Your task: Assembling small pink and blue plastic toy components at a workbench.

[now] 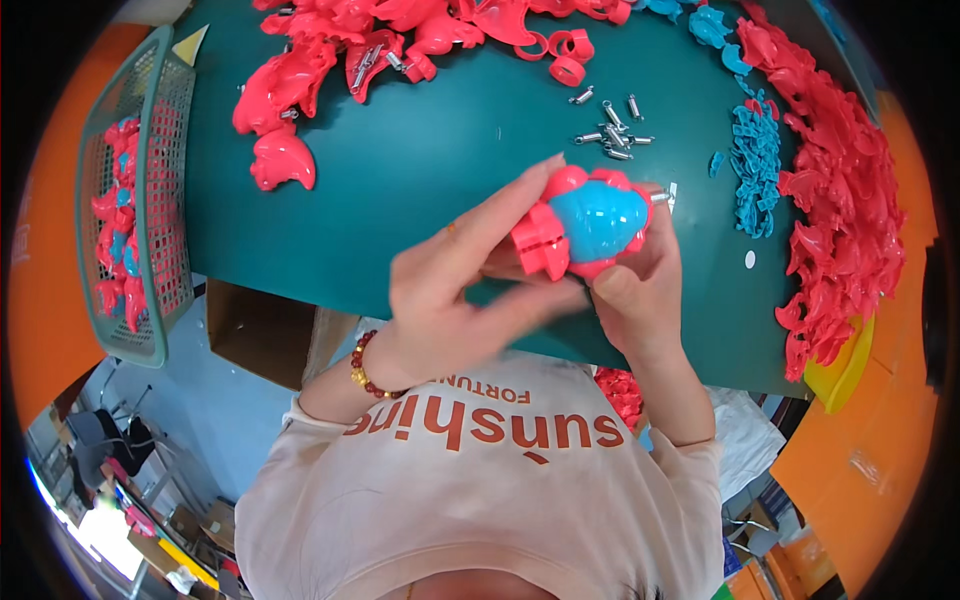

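Note:
Over the near part of the table, both hands are on a shiny red and blue plastic toy (600,222). A silvery metal spring piece (661,197) sticks out at its right end. My right hand (645,285) grips the toy from the right, thumb on its near edge and the other fingers mostly hidden beneath. From the left, my left hand (455,275) reaches around the red end, its index finger along the far side and its slightly blurred thumb below. Several loose springs (614,132) lie just beyond the toy.
Red plastic shells (290,85) are heaped at the back of the green table (350,225). Small blue parts (755,165) and a long pile of red pieces (840,190) line the right side. On the left stands a green basket (163,215) containing red and blue toys.

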Demonstrator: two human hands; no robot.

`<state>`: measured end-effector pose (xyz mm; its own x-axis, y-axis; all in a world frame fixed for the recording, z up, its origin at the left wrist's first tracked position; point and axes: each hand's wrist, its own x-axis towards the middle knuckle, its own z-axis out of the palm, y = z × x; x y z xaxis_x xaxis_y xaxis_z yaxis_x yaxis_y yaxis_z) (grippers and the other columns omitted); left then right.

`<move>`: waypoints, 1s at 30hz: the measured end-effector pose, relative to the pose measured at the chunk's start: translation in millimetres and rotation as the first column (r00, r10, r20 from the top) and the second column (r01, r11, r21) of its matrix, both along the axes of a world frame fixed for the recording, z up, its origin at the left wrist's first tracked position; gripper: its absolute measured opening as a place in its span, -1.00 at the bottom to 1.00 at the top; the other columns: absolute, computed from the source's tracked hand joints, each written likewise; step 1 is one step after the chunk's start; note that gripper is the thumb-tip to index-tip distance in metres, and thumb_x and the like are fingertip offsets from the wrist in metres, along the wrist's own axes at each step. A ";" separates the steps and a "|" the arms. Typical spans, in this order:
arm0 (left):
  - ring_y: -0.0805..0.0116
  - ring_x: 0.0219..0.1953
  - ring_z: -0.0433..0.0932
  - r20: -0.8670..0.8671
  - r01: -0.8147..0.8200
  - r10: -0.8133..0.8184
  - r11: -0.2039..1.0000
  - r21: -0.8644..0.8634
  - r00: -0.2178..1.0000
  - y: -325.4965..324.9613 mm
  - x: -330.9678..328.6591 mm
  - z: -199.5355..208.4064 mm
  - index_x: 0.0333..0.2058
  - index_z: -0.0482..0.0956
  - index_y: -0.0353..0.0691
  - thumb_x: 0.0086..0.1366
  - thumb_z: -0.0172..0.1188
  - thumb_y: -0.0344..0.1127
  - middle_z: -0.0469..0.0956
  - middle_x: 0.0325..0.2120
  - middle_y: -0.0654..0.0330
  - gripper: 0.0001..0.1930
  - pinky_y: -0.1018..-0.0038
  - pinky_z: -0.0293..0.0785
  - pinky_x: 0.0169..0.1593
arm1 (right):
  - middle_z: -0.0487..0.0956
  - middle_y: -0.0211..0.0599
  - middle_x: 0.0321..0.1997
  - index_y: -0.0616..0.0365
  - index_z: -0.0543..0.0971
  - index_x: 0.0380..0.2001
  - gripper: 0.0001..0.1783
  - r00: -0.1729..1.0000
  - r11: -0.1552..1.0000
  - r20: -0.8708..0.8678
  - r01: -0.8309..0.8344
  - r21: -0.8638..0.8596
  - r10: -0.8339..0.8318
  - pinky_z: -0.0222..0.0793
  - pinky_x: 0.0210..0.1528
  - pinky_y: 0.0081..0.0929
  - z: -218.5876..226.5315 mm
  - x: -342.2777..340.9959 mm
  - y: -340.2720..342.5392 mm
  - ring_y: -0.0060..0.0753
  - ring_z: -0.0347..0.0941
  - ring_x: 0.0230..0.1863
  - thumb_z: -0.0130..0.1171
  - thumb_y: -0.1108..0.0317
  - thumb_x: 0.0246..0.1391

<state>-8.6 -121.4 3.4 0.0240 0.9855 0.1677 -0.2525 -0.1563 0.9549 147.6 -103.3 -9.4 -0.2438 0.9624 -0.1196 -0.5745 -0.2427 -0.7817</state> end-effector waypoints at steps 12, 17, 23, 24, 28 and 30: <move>0.26 -0.16 0.55 -0.203 0.243 -0.239 0.970 -0.008 0.950 8.4 -10.6 -10.7 0.10 0.27 -0.30 0.08 0.23 -0.49 0.47 -0.09 0.02 -0.43 0.45 0.53 -0.18 | 0.48 -0.26 -0.13 0.21 0.46 -0.08 -0.28 0.739 0.843 0.668 -0.305 0.444 -0.085 0.38 -0.09 -0.49 17.1 25.8 18.2 -0.39 0.43 -0.13 0.50 0.39 -0.45; 0.35 -0.26 0.53 -0.703 0.317 -0.168 0.945 0.086 0.691 50.9 -16.6 6.7 0.03 0.38 -0.22 0.12 0.16 -0.46 0.50 -0.14 0.09 -0.55 0.51 0.45 -0.29 | 0.48 -0.29 -0.15 0.24 0.46 -0.10 -0.36 0.590 0.855 0.724 -0.105 0.508 -0.358 0.40 -0.14 -0.57 14.3 53.3 27.5 -0.46 0.44 -0.15 0.46 0.42 -0.36; 0.28 -0.28 0.47 -0.862 0.240 0.400 0.844 0.479 0.312 127.8 0.8 8.5 -0.27 0.46 -0.26 0.07 0.20 -0.38 0.45 -0.27 0.10 -0.78 0.43 0.43 -0.25 | 0.47 -0.33 -0.17 0.22 0.47 -0.11 -0.42 0.573 0.865 0.701 0.027 0.501 -0.424 0.42 -0.21 -0.62 5.0 67.0 37.3 -0.50 0.44 -0.17 0.42 0.45 -0.31; 0.13 -0.22 0.41 -0.878 0.191 0.388 0.874 0.447 0.279 134.7 9.4 14.1 -0.41 0.48 -0.27 0.04 0.21 -0.29 0.37 -0.37 0.07 -0.80 0.31 0.41 -0.26 | 0.47 -0.33 -0.17 0.22 0.47 -0.11 -0.42 0.571 0.865 0.700 0.035 0.501 -0.429 0.42 -0.21 -0.62 2.9 67.9 37.3 -0.50 0.44 -0.17 0.42 0.45 -0.31; 0.12 -0.20 0.39 -0.962 0.187 0.254 0.945 0.268 0.098 144.9 21.7 20.1 -0.40 0.48 -0.26 0.06 0.19 -0.30 0.38 -0.35 0.09 -0.82 0.31 0.40 -0.21 | 0.48 -0.33 -0.17 0.21 0.48 -0.11 -0.43 0.567 0.872 0.709 0.036 0.488 -0.420 0.41 -0.20 -0.62 -0.3 71.6 37.6 -0.51 0.44 -0.17 0.42 0.43 -0.30; 0.10 -0.18 0.39 -0.889 0.256 0.285 0.886 0.387 0.358 145.7 15.8 19.8 -0.32 0.52 -0.23 0.06 0.21 -0.27 0.41 -0.26 0.07 -0.78 0.35 0.35 -0.11 | 0.47 -0.31 -0.13 0.25 0.46 -0.10 -0.43 0.569 0.847 0.691 0.020 0.531 -0.446 0.40 -0.16 -0.60 -0.4 73.6 38.0 -0.49 0.44 -0.15 0.41 0.43 -0.28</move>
<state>7.3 24.3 23.2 0.4115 0.8185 0.4009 0.7274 -0.5599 0.3968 221.2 -65.3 -9.8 -0.0214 0.9587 0.2835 0.3108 0.2759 -0.9096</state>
